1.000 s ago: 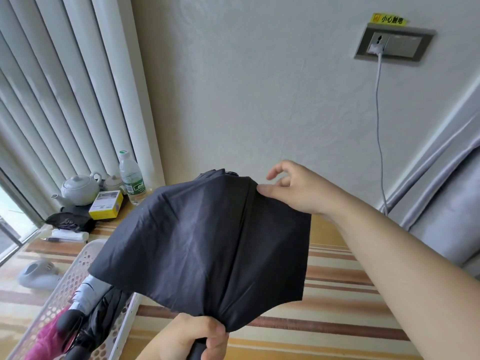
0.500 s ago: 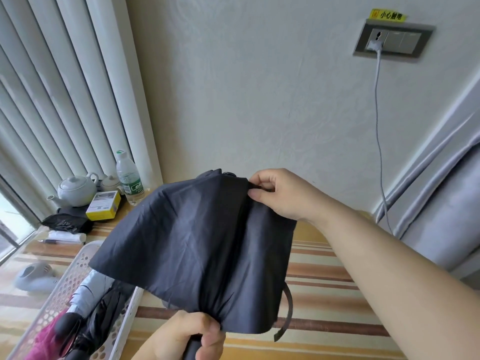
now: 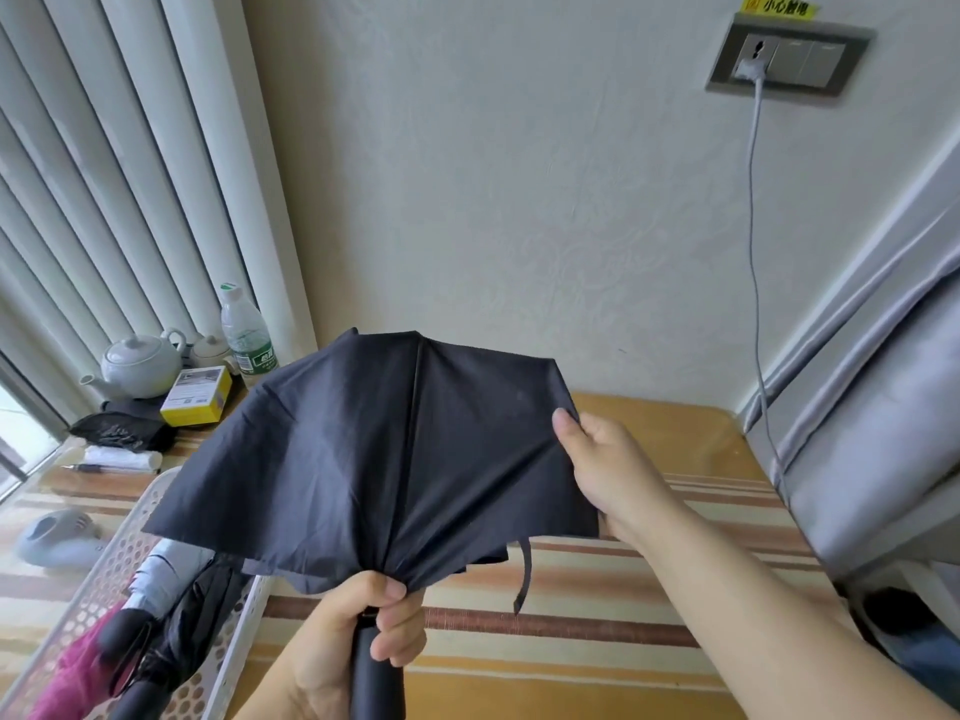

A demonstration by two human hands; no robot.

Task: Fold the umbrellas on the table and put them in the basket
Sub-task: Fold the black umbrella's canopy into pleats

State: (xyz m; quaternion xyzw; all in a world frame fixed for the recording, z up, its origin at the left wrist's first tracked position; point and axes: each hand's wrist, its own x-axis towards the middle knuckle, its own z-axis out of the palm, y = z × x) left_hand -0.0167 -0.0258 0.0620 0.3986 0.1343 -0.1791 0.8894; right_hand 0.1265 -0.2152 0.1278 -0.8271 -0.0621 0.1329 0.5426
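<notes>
Black umbrella [image 3: 374, 459] at centre of frame, above the striped worktop [image 3: 597, 605], canopy half collapsed and spread like a fan, not yet folded. Handle clenched by the left hand [image 3: 358, 641] at the bottom centre, fingers wrapped around the dark grip and the gathered cloth. Right edge of the canopy pinched by the right hand [image 3: 608, 470], thumb on the cloth, other fingers behind it and mostly hidden. Closing strap [image 3: 524, 574] hanging loose under the canopy, not fastened.

White perforated basket [image 3: 104, 579] in the lower left of frame, already holding at least three folded umbrellas: one pale grey [image 3: 161, 569], one black [image 3: 202, 615], one magenta [image 3: 72, 667]. No other open umbrella visible on the worktop. By judgement, task well advanced: probably the last umbrella, with pleats to arrange, strap to wrap, and placing in the basket remaining.

Writing: yellow sticker [image 3: 777, 6] above the wall socket [image 3: 789, 57], upper right of frame, Chinese characters, seems a warning about electric shock. Green label on the water bottle [image 3: 244, 335], middle left, too small to read. Yellow box [image 3: 197, 394] beside the white teapot [image 3: 137, 363], with a white printed top, text not readable.
</notes>
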